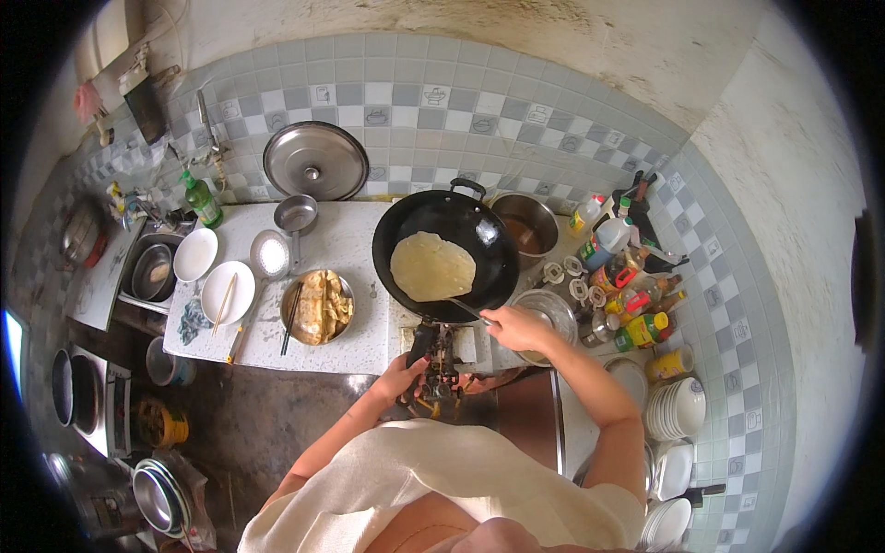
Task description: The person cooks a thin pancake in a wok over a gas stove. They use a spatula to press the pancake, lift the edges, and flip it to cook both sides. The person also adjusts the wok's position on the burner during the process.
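A black wok (492, 269) stands over the gas stove (442, 370), tilted somewhat. Inside it lies a thin, pale yellow round pancake (433, 268), off to the left of the wok's middle. My left hand (403, 377) is closed around the wok's black handle (422, 342) at its near side. My right hand (515, 327) grips a metal spatula (467, 306) by the handle, and the blade's tip meets the pancake's lower edge; how far it reaches beneath cannot be told. To the left, a steel bowl (350, 325) holds folded, browned pancakes (319, 304), with dark chopsticks (292, 319) resting across its left side.
A steel pot (553, 238) of brown liquid sits right behind the wok. Glass bowl (568, 314), spice jars (579, 289) and sauce bottles (629, 301) crowd the right. Leftward are a skimmer (269, 254), white plates (228, 294), a knife (238, 339) and the sink (131, 276).
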Motion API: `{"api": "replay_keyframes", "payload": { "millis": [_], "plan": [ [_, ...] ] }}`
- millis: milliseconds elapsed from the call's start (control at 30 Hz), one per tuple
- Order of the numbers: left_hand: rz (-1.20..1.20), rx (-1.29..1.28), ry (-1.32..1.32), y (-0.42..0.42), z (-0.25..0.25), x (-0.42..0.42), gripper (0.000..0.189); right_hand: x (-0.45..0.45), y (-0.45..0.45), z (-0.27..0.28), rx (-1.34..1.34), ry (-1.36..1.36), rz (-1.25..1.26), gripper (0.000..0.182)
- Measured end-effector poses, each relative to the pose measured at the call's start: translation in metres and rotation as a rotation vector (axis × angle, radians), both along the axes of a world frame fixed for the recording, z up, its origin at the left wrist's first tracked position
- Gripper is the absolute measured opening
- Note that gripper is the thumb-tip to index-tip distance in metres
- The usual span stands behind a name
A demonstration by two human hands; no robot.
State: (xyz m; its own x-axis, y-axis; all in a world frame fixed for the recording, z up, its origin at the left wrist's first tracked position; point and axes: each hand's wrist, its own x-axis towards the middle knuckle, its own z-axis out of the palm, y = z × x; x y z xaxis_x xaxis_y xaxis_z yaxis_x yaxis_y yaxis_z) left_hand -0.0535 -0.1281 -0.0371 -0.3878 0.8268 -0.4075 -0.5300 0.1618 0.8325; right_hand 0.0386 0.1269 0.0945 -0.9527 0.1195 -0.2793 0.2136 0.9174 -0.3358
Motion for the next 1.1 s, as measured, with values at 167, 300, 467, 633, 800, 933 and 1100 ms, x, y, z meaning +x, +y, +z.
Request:
{"api": "replay_keyframes", "payload": {
  "millis": [167,300,467,633,800,933,1100],
  "plan": [
    [0.0,0.001,-0.004,0.0,0.008,0.0,0.025,-0.027,-0.003,-0.029,-0.708,-0.047,-0.346,0.046],
    [0.002,-0.003,0.001,-0.001,0.003,0.0,0.025,-0.034,-0.008,-0.019,-0.987,-0.085,-0.41,0.048],
    [-0.014,0.034,0.025,-0.002,0.0,0.0,0.025,-0.011,-0.004,0.014,-1.101,-0.088,-0.394,0.048],
    [0.0,0.026,0.016,-0.002,0.001,0.0,0.024,0.011,0.02,0.037,-0.796,0.041,-0.411,0.043],
    [0.023,-0.015,0.011,-0.002,0.008,0.001,0.025,0.029,0.059,0.048,-0.053,0.091,-0.216,0.042],
    [0.014,-0.003,-0.002,-0.002,0.013,0.001,0.027,0.037,0.063,0.065,0.111,-0.018,-0.247,0.041],
    [0.0,0.01,0.012,-0.003,0.007,-0.001,0.029,0.037,0.063,0.07,0.165,-0.017,-0.246,0.041]
  ]
}}
